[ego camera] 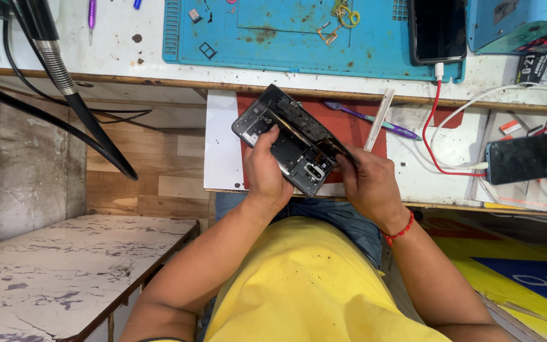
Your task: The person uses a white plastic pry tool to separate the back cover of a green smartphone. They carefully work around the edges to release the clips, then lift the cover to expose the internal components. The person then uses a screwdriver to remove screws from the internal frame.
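Holding the opened smartphone point(292, 140) at frame centre above the tabletop point(223, 158), my left hand point(267, 174) grips its lower edge while my right hand point(365, 180) pinches the right side; separating the black frame seems underway, calling for gentle, even prying.

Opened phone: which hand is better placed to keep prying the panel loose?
Right, probably. The right hand pinches the edge of the opened phone where the panel lifts, while the left hand cradles the body with its thumb pressed inside.
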